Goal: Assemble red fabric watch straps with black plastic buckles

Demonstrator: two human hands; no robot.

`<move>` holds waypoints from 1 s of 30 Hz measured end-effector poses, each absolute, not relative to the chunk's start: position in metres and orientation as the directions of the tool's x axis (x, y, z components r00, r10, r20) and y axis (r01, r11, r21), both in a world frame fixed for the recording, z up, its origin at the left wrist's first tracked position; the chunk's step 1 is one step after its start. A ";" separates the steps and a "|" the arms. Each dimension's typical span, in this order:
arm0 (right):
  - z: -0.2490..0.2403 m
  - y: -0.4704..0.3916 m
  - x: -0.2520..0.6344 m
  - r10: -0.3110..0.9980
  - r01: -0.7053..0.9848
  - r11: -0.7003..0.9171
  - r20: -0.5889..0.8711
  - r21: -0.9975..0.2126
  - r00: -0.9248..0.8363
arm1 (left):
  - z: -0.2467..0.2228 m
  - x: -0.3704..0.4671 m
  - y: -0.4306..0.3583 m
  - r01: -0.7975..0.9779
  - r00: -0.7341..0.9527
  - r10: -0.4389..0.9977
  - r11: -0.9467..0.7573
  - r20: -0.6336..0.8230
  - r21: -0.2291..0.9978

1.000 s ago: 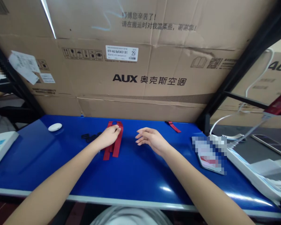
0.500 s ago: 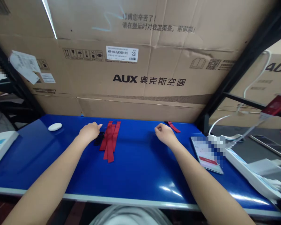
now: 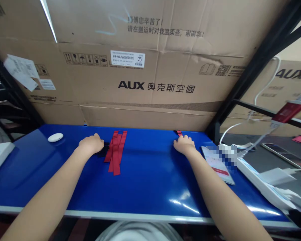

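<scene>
Several red straps (image 3: 116,154) lie in an overlapping bundle on the blue table, left of centre. Just left of them are black pieces (image 3: 103,150), too dark to make out. My left hand (image 3: 91,144) is at these pieces with its fingers curled; what is in them is hidden. A separate short red strap (image 3: 179,133) with a black buckle lies near the back edge on the right. My right hand (image 3: 184,144) is over its near end, fingers closed down on it, and covers most of the strap.
A large cardboard box (image 3: 150,110) walls off the back. To the right lie a phone (image 3: 219,167) and a white power strip (image 3: 263,182) with cables. A white oval object (image 3: 55,137) and another white strip (image 3: 0,155) are on the left. Black frame posts (image 3: 243,73) slant at both sides.
My right hand has moved right, from beside the single red strap onto its near end. My left hand has shifted slightly left and down, away from the bundle. The view has turned a little.
</scene>
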State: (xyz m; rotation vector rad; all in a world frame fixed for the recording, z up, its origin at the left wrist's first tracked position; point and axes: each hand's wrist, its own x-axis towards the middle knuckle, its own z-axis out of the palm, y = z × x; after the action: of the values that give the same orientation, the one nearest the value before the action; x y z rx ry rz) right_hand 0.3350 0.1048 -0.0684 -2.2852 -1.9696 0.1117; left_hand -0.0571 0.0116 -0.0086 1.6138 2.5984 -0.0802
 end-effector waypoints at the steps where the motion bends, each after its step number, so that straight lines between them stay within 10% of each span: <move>1: -0.068 0.100 0.329 0.992 0.986 -0.117 0.040 -0.122 0.123 | -0.008 -0.056 0.010 0.904 -0.426 0.899 0.427 -0.098 -0.008; 10: -0.051 0.048 0.274 0.966 0.959 0.236 0.145 -0.158 -0.214 | -0.014 -0.019 -0.002 0.963 -0.197 0.942 0.238 0.272 -0.129; 21: -0.072 0.095 0.305 0.828 0.782 0.559 0.238 -0.275 -0.508 | -0.046 0.046 -0.011 0.754 0.607 0.722 -0.656 0.331 0.049; 30: -0.066 0.058 0.262 0.813 0.549 0.561 0.287 -0.619 -0.507 | -0.065 0.057 0.002 0.761 0.541 0.740 -0.633 0.400 0.143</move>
State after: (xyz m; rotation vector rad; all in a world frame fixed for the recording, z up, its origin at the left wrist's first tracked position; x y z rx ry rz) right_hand 0.2617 0.0576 -0.0665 -1.0888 -2.2382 0.6199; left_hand 0.0569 0.0019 -0.0652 2.7995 1.3644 0.6899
